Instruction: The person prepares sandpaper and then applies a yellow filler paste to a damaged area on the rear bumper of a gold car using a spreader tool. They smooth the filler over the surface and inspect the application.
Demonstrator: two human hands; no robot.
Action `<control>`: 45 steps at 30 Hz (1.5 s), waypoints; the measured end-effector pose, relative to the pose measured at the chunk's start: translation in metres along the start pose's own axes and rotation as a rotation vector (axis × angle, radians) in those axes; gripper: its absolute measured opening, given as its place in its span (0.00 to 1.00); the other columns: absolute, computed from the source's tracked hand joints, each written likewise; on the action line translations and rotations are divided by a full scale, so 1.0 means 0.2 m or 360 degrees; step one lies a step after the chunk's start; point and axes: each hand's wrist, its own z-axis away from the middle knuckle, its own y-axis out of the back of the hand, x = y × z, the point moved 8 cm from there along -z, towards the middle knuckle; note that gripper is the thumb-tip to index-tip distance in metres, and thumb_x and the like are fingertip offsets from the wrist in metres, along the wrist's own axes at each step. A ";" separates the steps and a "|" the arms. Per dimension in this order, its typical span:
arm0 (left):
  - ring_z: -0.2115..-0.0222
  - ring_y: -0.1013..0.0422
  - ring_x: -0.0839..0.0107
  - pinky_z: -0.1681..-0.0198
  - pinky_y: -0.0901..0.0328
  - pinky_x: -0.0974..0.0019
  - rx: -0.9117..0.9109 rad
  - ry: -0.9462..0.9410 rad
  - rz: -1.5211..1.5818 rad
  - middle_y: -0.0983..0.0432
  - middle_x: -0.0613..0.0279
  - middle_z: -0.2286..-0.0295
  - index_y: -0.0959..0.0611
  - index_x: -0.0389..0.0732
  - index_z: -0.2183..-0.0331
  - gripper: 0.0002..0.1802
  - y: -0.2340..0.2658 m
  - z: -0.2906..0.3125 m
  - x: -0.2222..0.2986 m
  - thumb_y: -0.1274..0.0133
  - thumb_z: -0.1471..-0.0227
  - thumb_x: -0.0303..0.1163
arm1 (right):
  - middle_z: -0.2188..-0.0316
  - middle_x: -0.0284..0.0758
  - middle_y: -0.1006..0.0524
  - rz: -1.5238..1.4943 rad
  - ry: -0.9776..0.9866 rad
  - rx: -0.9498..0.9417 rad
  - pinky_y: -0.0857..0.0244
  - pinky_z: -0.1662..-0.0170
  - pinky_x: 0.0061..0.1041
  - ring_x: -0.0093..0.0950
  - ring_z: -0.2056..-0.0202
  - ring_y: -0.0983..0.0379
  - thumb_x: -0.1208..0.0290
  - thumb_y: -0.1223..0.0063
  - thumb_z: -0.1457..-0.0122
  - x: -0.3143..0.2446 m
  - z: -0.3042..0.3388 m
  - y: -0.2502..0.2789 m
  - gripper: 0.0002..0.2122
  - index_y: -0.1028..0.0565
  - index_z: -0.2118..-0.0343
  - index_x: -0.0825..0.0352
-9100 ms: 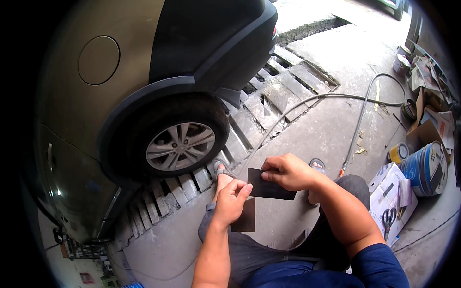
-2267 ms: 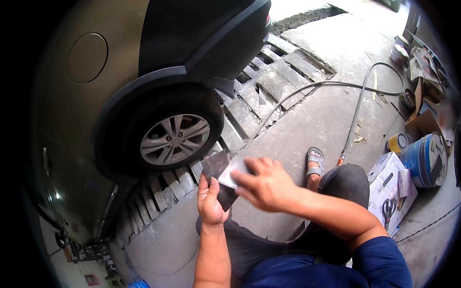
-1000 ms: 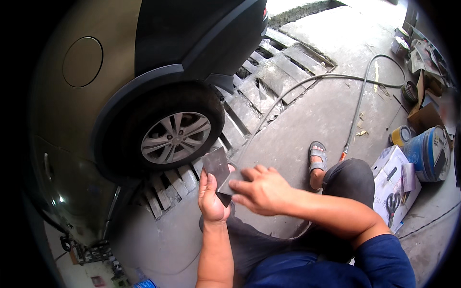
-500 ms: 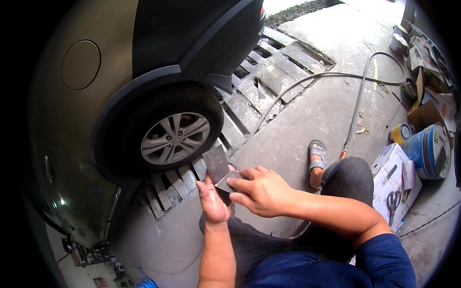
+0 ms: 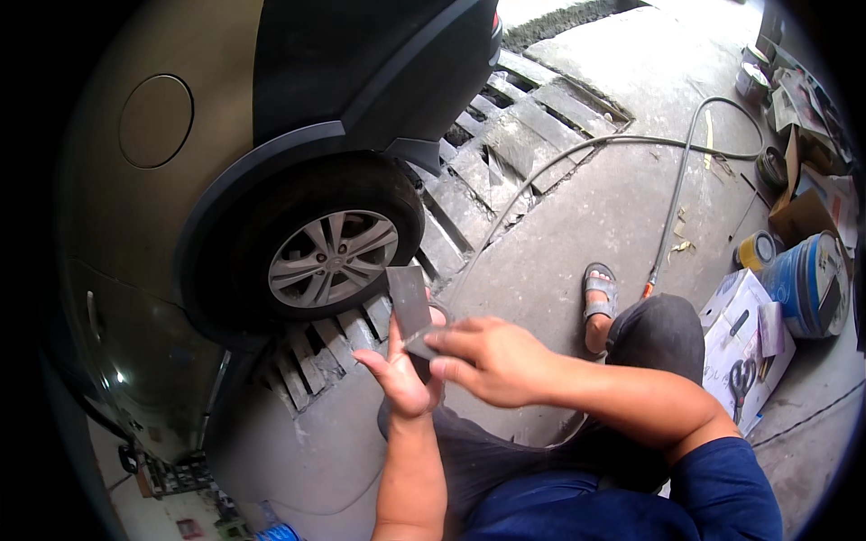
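Note:
My left hand point(image 5: 406, 383) is palm up, its thumb stretched out to the side. Its fingers support a flat, dark grey rectangular plate point(image 5: 409, 296) that stands up beyond the palm. Between the fingertips and thumb of my right hand point(image 5: 496, 361) is a smaller thin grey blade, like a filler spreader point(image 5: 418, 343). The blade lies against the lower part of the plate, over my left palm. Slight blur covers the right fingers, and the left fingers are partly hidden behind the plate. Just beyond my hands is the car's rear wheel point(image 5: 334, 259).
The car body point(image 5: 207, 54) fills the left side. A hose point(image 5: 622, 138) curves over slatted floor grating point(image 5: 505, 135). At right, scissors point(image 5: 741, 379) rest on a white box point(image 5: 722, 347) beside a blue bucket point(image 5: 794, 288), a yellow-banded can point(image 5: 756, 248) and a cardboard box point(image 5: 801, 216).
The plate in my left hand has tilted more upright, and the left thumb has spread outward. My right hand has shifted slightly with the blade, which remains against the plate.

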 end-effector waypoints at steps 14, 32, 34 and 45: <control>0.56 0.38 0.71 0.48 0.45 0.67 -0.0129 0.0017 -0.0030 0.33 0.59 0.53 0.39 0.34 0.41 0.62 -0.04 -0.03 0.01 0.77 0.55 0.81 | 0.61 0.49 0.24 -0.0186 -0.0077 -0.0029 0.34 0.54 0.39 0.47 0.57 0.27 0.57 0.53 0.40 0.04 0.00 0.01 0.20 0.26 0.52 0.67; 0.61 0.32 0.67 0.53 0.38 0.63 0.0082 -0.0126 0.0107 0.28 0.55 0.61 0.34 0.37 0.46 0.29 -0.04 -0.04 0.09 0.57 0.39 0.49 | 0.59 0.46 0.25 0.0416 0.0129 0.0203 0.31 0.60 0.41 0.47 0.64 0.26 0.57 0.49 0.43 0.02 0.01 -0.02 0.16 0.24 0.56 0.60; 0.61 0.32 0.66 0.54 0.37 0.63 0.0310 -0.0143 0.0139 0.28 0.55 0.61 0.35 0.36 0.46 0.30 -0.06 -0.02 0.07 0.56 0.40 0.49 | 0.60 0.46 0.25 0.0426 0.0053 0.0278 0.31 0.62 0.41 0.47 0.65 0.27 0.57 0.48 0.43 0.06 -0.04 0.06 0.16 0.24 0.56 0.59; 0.61 0.31 0.65 0.53 0.37 0.62 0.0185 -0.0189 0.0022 0.27 0.55 0.61 0.34 0.33 0.47 0.32 -0.05 -0.04 0.11 0.57 0.39 0.52 | 0.60 0.46 0.25 0.0580 0.0117 0.0231 0.32 0.63 0.40 0.43 0.64 0.26 0.55 0.48 0.44 0.04 -0.02 0.01 0.16 0.23 0.57 0.57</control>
